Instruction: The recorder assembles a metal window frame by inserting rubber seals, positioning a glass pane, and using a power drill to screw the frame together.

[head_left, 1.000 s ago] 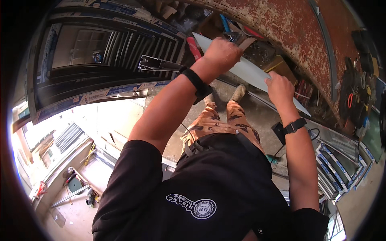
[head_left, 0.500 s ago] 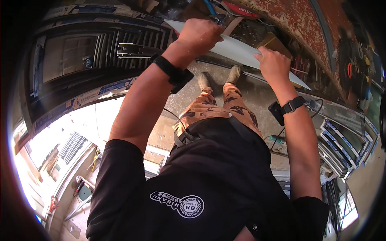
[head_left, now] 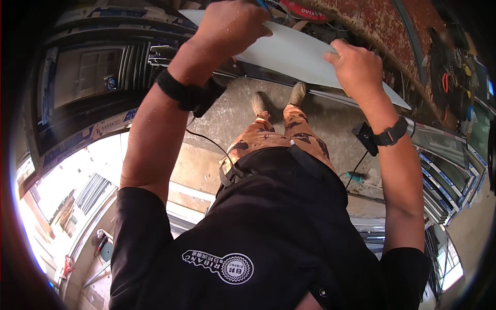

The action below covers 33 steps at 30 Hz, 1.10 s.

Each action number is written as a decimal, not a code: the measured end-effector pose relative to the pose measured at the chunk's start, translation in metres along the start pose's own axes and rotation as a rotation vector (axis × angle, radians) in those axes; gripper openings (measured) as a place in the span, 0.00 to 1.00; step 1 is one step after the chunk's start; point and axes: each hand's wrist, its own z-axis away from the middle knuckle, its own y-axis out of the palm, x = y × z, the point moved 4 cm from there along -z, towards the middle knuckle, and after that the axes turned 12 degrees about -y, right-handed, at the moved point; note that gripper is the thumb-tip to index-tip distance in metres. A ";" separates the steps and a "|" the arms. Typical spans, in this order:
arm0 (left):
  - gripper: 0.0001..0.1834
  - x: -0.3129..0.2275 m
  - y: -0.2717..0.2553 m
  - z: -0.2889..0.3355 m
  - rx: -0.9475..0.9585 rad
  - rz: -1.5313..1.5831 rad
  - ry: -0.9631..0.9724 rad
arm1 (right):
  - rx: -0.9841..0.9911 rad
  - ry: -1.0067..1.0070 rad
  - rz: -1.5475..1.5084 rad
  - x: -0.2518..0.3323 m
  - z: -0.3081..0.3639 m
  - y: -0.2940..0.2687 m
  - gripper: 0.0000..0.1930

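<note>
A thin, pale whitish sheet [head_left: 297,57] stretches across the upper middle of the view, in front of my feet. My left hand [head_left: 232,27] grips its far edge toward the left, fingers curled over it. Farther right, my right hand [head_left: 356,67] pinches the same edge, its thumb on the face turned toward me. The sheet's right corner tapers down past my right wrist. Both wrists carry black straps with small black devices. Part of the sheet's left end lies hidden behind my left hand.
Dark metal frames [head_left: 98,77] stand at the left. A rusty, paint-worn surface [head_left: 382,31] is at the upper right, with hanging tools [head_left: 449,77] beyond it. Stacked profiles [head_left: 442,181] lie at the right. Concrete floor [head_left: 222,111] shows around my feet.
Both hands have lifted the sheet and tilted it, so more of its face shows. My left hand has moved up and left; my right hand has shifted slightly right and up.
</note>
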 end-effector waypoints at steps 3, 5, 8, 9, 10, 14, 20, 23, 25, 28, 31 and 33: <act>0.16 0.002 -0.016 0.000 0.098 -0.039 -0.010 | -0.010 -0.023 0.020 0.002 -0.004 -0.012 0.11; 0.12 -0.001 -0.026 -0.001 0.176 0.031 -0.043 | -0.004 -0.013 0.028 0.003 -0.004 -0.019 0.11; 0.11 0.002 -0.032 -0.002 0.078 -0.024 0.000 | -0.072 -0.039 0.020 0.005 -0.007 -0.028 0.11; 0.11 0.003 -0.034 -0.002 0.079 0.001 -0.001 | -0.054 -0.031 0.016 0.007 -0.009 -0.031 0.11; 0.11 0.003 -0.037 -0.003 0.080 0.027 0.000 | -0.036 -0.021 0.013 0.008 -0.010 -0.032 0.11; 0.11 0.004 -0.047 -0.004 0.053 0.074 -0.014 | -0.046 -0.019 0.003 0.011 -0.013 -0.037 0.10; 0.11 0.005 -0.054 -0.008 0.008 0.105 0.060 | -0.090 0.026 -0.004 0.018 -0.012 -0.042 0.10; 0.10 0.009 -0.058 -0.013 -0.025 0.144 0.079 | -0.019 0.084 -0.013 0.024 -0.014 -0.043 0.10; 0.10 0.019 -0.056 -0.019 -0.009 0.129 0.127 | -0.038 0.085 -0.028 0.029 -0.016 -0.045 0.10; 0.12 0.011 -0.064 -0.023 0.043 0.118 0.100 | -0.020 0.067 -0.068 0.027 -0.011 -0.044 0.12; 0.14 0.011 -0.075 -0.023 0.118 0.080 0.026 | 0.048 0.064 -0.098 0.035 -0.014 -0.049 0.11; 0.15 0.010 -0.079 -0.023 0.044 0.095 0.106 | 0.061 0.047 -0.109 0.036 -0.015 -0.053 0.12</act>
